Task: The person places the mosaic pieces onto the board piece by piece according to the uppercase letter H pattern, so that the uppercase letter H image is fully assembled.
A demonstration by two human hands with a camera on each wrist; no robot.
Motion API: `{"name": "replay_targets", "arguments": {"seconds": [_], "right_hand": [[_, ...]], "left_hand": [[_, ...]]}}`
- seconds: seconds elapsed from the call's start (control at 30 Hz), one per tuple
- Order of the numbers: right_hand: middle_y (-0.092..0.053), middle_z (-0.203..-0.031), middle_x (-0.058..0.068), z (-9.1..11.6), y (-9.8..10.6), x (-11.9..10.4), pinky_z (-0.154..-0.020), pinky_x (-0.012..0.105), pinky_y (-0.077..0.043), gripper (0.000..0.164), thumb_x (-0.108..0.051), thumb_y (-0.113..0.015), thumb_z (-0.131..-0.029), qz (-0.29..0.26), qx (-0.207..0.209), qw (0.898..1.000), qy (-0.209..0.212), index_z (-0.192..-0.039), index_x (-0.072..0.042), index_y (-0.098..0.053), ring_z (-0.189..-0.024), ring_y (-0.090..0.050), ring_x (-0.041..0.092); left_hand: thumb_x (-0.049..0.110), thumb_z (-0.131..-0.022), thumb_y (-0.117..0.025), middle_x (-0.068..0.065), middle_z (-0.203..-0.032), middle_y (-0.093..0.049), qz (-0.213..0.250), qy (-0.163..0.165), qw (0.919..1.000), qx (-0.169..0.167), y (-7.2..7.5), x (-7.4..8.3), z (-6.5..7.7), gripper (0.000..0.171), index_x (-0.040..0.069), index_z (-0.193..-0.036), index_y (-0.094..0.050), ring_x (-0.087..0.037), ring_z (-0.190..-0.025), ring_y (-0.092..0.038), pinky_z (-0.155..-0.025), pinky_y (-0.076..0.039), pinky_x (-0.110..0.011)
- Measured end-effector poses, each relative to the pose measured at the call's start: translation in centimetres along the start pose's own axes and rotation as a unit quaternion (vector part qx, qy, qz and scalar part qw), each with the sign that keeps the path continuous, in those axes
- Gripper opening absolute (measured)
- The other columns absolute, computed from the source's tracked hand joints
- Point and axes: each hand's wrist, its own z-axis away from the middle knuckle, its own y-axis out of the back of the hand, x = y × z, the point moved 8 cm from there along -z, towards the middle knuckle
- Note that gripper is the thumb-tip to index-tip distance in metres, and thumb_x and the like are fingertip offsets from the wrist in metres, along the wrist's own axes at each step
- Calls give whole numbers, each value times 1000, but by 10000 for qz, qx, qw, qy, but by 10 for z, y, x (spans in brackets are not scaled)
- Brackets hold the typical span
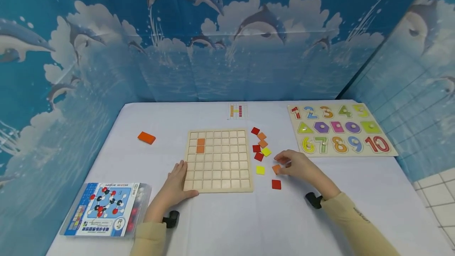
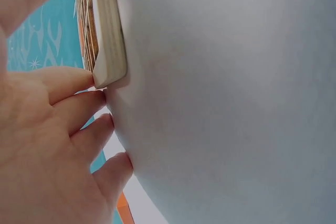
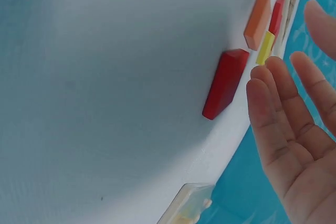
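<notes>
A wooden grid board [image 1: 218, 190] lies on the table, with two orange square tiles [image 1: 200, 142] in its upper left cells. My left hand [image 1: 176, 183] rests against the board's lower left corner, fingers along its left side and thumb at the bottom edge. In the left wrist view those fingers touch the board's corner [image 2: 111, 61]. To the right of the board, my right hand [image 1: 298, 165] hovers beside a loose orange tile [image 1: 276, 169]. Its fingers look spread and hold nothing in the right wrist view. A red tile [image 3: 226, 84] lies close to that hand.
Several red, orange and yellow tiles [image 1: 266, 152] lie right of the board. A small pattern card [image 1: 237, 111] sits behind it. At the right back is a number puzzle [image 1: 343, 129]; at the left are an orange block [image 1: 146, 138] and a boxed molecule set [image 1: 103, 209].
</notes>
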Motion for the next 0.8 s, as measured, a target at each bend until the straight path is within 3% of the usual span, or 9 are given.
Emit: {"name": "replay_targets", "arguments": {"seconds": [0.37, 0.8], "right_hand": [[-65, -99, 2, -1, -8, -2, -86, 39, -56, 35, -12, -82, -79, 340, 52, 9994, -95, -111, -8, -69, -90, -57, 18], [-58, -88, 1, -5, -9, -7, -74, 30, -52, 19, -6, -81, -78, 714, 203, 9968, 305, -95, -7, -71, -80, -51, 16]], "left_hand": [[33, -73, -86, -26, -162, -14, 86, 41, 9999, 50, -1, 0, 3, 111, -9, -152, -20, -45, -151, -8, -119, -11, -64], [38, -72, -86, -28, -161, -15, 70, -27, 9999, 99, -1, 1, 4, 113, -9, -152, -21, -46, -150, -9, -118, -11, -66]]}}
